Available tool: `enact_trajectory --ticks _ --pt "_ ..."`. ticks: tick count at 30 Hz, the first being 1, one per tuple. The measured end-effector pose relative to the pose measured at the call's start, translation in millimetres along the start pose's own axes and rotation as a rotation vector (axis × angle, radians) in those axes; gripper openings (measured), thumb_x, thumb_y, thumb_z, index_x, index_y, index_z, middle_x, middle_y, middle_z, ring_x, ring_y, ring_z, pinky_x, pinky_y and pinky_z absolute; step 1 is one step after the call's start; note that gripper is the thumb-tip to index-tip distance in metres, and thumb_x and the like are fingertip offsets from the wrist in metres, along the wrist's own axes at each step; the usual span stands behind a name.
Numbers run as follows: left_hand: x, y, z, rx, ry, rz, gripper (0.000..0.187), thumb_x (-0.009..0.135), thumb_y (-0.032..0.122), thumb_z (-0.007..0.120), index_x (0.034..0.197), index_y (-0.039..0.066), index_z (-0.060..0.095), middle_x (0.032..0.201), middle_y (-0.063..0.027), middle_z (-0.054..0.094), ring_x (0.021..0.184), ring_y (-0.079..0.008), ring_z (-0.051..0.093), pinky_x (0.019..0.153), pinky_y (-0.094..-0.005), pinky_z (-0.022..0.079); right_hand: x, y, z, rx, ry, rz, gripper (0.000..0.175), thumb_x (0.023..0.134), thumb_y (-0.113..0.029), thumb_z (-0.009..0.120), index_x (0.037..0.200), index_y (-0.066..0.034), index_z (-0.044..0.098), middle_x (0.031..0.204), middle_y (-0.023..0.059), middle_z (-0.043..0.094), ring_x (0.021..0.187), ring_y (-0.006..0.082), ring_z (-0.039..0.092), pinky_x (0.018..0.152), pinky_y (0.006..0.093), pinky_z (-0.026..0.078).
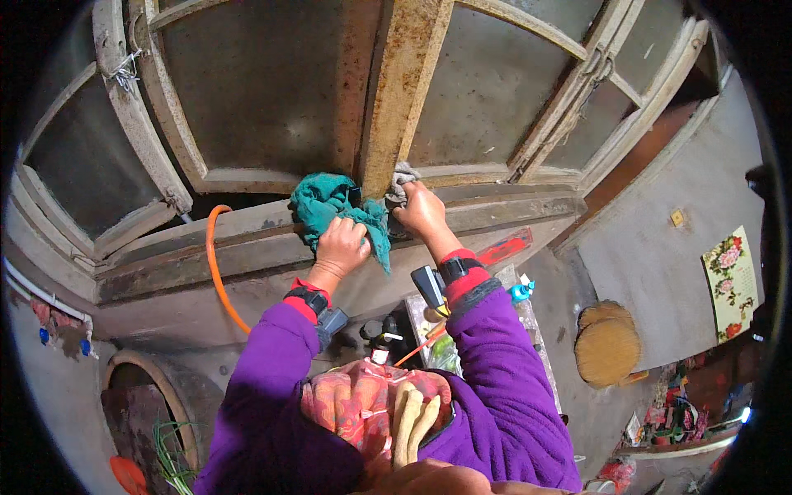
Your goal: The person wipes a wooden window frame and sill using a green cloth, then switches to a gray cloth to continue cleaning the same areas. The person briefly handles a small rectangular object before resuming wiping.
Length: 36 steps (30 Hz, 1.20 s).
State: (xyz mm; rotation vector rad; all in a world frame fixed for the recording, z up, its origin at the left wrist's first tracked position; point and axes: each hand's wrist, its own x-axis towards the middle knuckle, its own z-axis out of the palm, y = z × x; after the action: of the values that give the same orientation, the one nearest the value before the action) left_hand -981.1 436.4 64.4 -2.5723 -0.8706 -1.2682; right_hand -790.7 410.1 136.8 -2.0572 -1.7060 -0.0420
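My left hand (342,245) grips the lower part of a crumpled green cloth (325,201), which lies against the wooden window sill (260,232) at the foot of the central post. To its right, my right hand (421,207) is closed around a small grey rag (403,175). That rag touches the lower right side of the thick wooden window post (402,80). The post's pale surface is stained with brown spots. Glass panes (247,93) in worn wooden frames stand on both sides of it. The fingertips of my right hand are partly hidden.
An orange hose (215,266) loops over the sill at left. Below my right arm stands a cluttered table (416,303) with a blue pump bottle (521,291). A large round vat (145,359) is at lower left. Round woven mats (608,346) hang at right.
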Motion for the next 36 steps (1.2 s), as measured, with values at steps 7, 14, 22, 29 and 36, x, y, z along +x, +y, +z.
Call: enact_trajectory --ticks 7,14,22,29,36 --pt "2.2 -2.9 -3.5 -0.017 0.018 0.026 0.017 0.065 0.020 0.067 0.073 0.011 0.054 0.076 -0.0096 0.050 0.076 -0.0298 0.052 0.066 -0.0396 0.047 -22.6 24.7 -57.2 0.103 -0.349 -0.022 0.047 0.065 -0.027 0.069 0.110 -0.0119 0.065 0.095 0.0202 0.067 0.093 0.0359 0.063 0.081 0.0427 0.050" --pt "0.5 -0.9 -1.2 0.024 -0.014 -0.001 0.017 0.065 0.021 0.066 0.074 0.012 0.055 0.077 -0.0090 0.050 0.076 -0.0280 0.053 0.066 -0.0370 0.047 -45.3 99.0 -102.5 1.035 0.134 0.229 0.039 0.072 0.003 0.055 0.110 -0.0003 0.064 0.097 0.0066 0.068 0.085 0.0138 0.064 0.077 0.0294 0.052" --pt "2.1 0.6 -2.8 0.046 -0.035 0.002 0.018 0.064 0.020 0.067 0.073 0.011 0.054 0.077 -0.0092 0.050 0.077 -0.0288 0.052 0.064 -0.0388 0.047 7.5 60.2 -13.7 -0.004 0.170 0.122 0.053 0.068 -0.031 0.070 0.115 -0.0100 0.058 0.099 0.0201 0.062 0.099 0.0363 0.061 0.084 0.0456 0.050" --pt "1.9 0.5 0.3 0.047 -0.006 0.012 0.019 0.064 0.019 0.067 0.072 0.011 0.052 0.075 -0.0094 0.048 0.075 -0.0297 0.051 0.064 -0.0397 0.046 2.8 64.4 -50.2 -0.120 -0.211 -0.081 0.044 0.065 -0.025 0.068 0.108 -0.0141 0.064 0.093 0.0193 0.067 0.090 0.0352 0.064 0.078 0.0437 0.051" --pt "1.5 2.6 0.4 0.051 -0.005 -0.006 0.019 0.063 0.018 0.066 0.072 0.011 0.052 0.075 -0.0094 0.048 0.075 -0.0301 0.051 0.064 -0.0402 0.046 -0.2 34.6 -52.2 0.377 0.165 0.114 0.050 0.067 -0.023 0.068 0.114 -0.0060 0.061 0.106 0.0211 0.064 0.102 0.0365 0.061 0.087 0.0425 0.050"
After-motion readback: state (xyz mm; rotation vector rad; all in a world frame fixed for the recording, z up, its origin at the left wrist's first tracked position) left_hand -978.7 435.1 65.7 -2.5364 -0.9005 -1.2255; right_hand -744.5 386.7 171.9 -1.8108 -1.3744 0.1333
